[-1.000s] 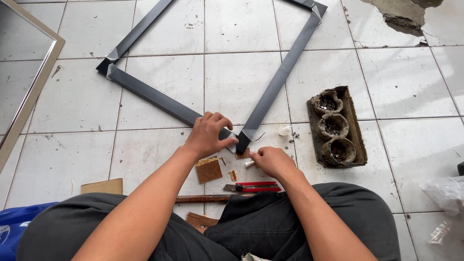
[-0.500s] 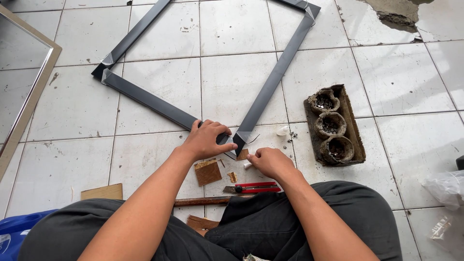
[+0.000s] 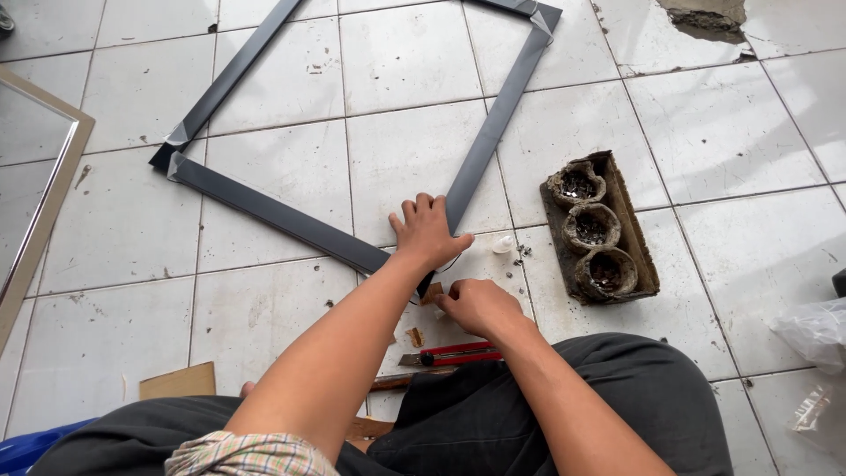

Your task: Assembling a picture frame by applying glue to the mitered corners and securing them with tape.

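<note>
The place looked like an informal floor workshop for frame-making, likely in a home or small shop. The person sat on a white tiled floor [image 3: 705, 115], dirty and chipped at one spot, among a dark frame [image 3: 493, 132], a framed glass pane [image 3: 35, 203], a red utility knife [image 3: 454, 355], cardboard scraps [image 3: 176, 381] and a tray of small fasteners [image 3: 595, 227].

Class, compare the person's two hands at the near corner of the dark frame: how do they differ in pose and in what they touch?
The left hand lies flat, fingers spread, on the dark frame; the right hand is curled, pinching a small brown piece. The left hand sits farther out; the right hand is nearer the body. Both meet at the same corner.
</note>
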